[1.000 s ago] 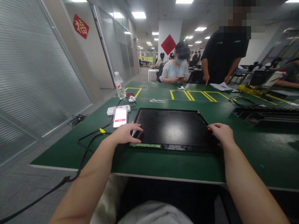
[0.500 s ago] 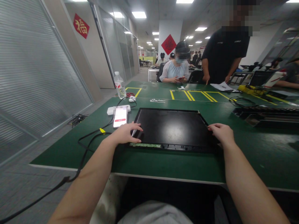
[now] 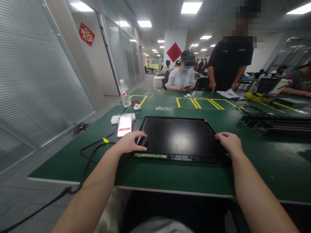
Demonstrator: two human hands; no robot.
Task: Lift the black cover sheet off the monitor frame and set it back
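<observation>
A black LCD screen panel (image 3: 179, 132) lies face up on the green table, a light reflected in its glossy surface. A narrow green circuit board (image 3: 150, 155) runs along the left part of its near edge. My left hand (image 3: 131, 141) grips the panel's left side, thumb and forefinger reaching apart over the rim; its other fingers are hidden. At the right side, my right hand (image 3: 229, 142) is closed in a pinch on the rim, fingertips partly out of sight.
Left of the panel are a lit phone (image 3: 124, 126), a white power strip (image 3: 115, 119) and a black cable (image 3: 87, 155). A water bottle (image 3: 124, 94) stands behind. Long black metal parts (image 3: 279, 124) lie at right. Across the table one person sits (image 3: 181, 77) and another stands (image 3: 229, 61).
The view has tilted up slightly, so the table and panel appear lower. Both hands stay at the panel's sides, with no clear movement of the panel on the table.
</observation>
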